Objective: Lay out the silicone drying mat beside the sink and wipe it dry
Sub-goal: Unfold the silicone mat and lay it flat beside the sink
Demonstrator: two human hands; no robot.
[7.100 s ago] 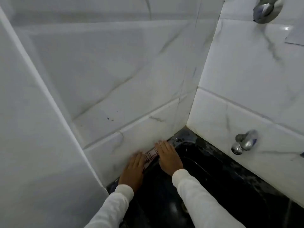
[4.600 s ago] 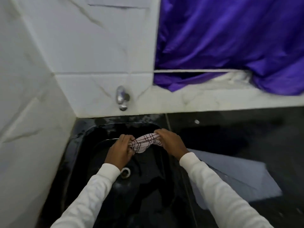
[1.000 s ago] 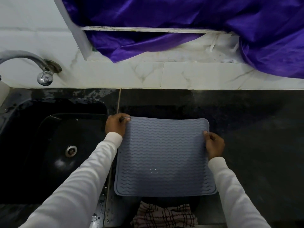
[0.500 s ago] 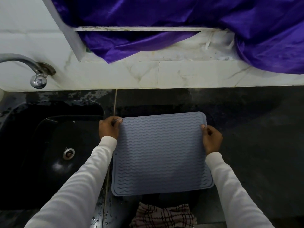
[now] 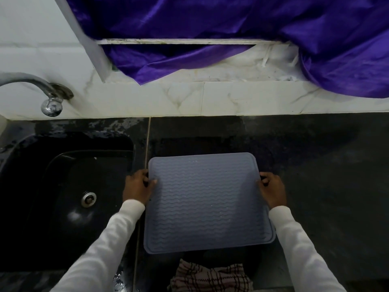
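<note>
A grey-blue silicone drying mat (image 5: 207, 204) with a wavy ridged surface sits flat-side up over the dark counter (image 5: 326, 175), just right of the black sink (image 5: 63, 207). My left hand (image 5: 137, 187) grips its left edge near the far corner, thumb on top. My right hand (image 5: 272, 189) grips the right edge in the same way. Small water drops speckle the mat. A checked cloth (image 5: 210, 278) lies bunched on the counter at the mat's near edge.
A chrome tap (image 5: 49, 102) juts from the white tiled wall above the sink. A purple curtain (image 5: 231, 28) hangs over the ledge behind the counter. The sink drain (image 5: 88, 199) shows in the basin. Water lies on the strip between sink and counter.
The checked cloth, earlier wrung by both hands over the sink, now lies on the counter. Both hands hold the mat and have slid slightly nearer along its side edges.
</note>
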